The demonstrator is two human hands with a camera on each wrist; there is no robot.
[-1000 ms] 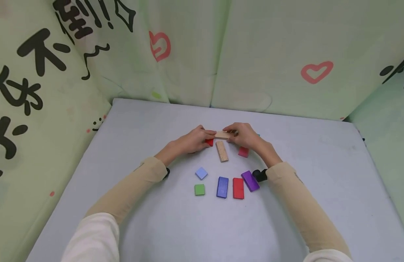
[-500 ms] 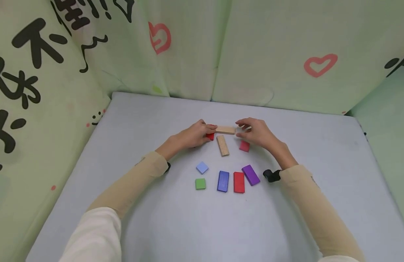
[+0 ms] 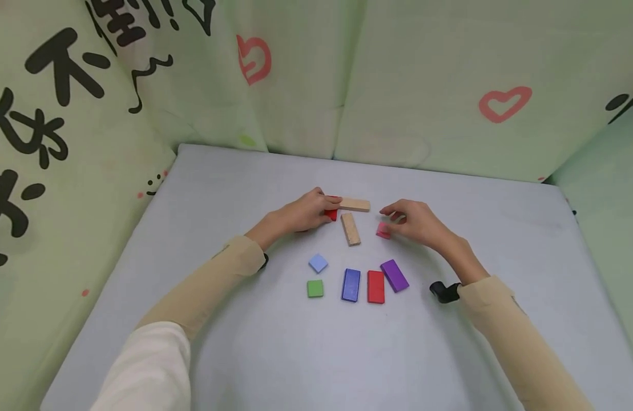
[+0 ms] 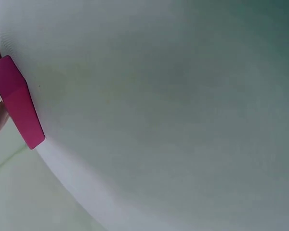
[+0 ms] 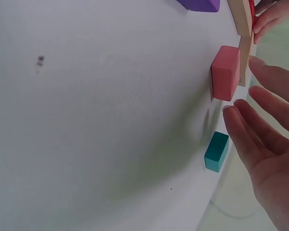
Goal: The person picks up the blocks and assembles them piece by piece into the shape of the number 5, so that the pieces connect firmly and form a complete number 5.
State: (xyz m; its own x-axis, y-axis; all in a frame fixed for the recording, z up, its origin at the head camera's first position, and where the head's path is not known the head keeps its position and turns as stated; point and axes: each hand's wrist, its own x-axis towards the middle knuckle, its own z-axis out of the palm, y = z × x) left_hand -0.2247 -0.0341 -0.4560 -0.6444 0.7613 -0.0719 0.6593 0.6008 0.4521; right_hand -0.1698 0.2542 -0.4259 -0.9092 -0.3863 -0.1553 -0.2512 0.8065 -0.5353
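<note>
At the far middle of the table, my left hand (image 3: pixel 308 210) pinches a red block (image 3: pixel 332 215) between thumb and fingers. That block (image 4: pixel 22 106) looks magenta at the left edge of the left wrist view. A plain wooden block (image 3: pixel 355 204) runs rightward from it, and a second wooden block (image 3: pixel 350 229) lies just nearer. My right hand (image 3: pixel 418 221) has its fingers parted and relaxed beside a small pink block (image 3: pixel 382 230). In the right wrist view the fingertips are right by this pink block (image 5: pixel 225 74), with no fingers curled round it.
Nearer the front lie a light blue block (image 3: pixel 318 263), a green block (image 3: pixel 315 288), a blue block (image 3: pixel 350 285), a red block (image 3: pixel 375 286) and a purple block (image 3: pixel 395 275). A teal block (image 5: pixel 216 151) shows in the right wrist view. Printed curtains (image 3: pixel 424 74) stand behind the table.
My right hand has let go of the far wooden block's right end and moved right and nearer, to the pink block. The left hand keeps its hold on the red block.
</note>
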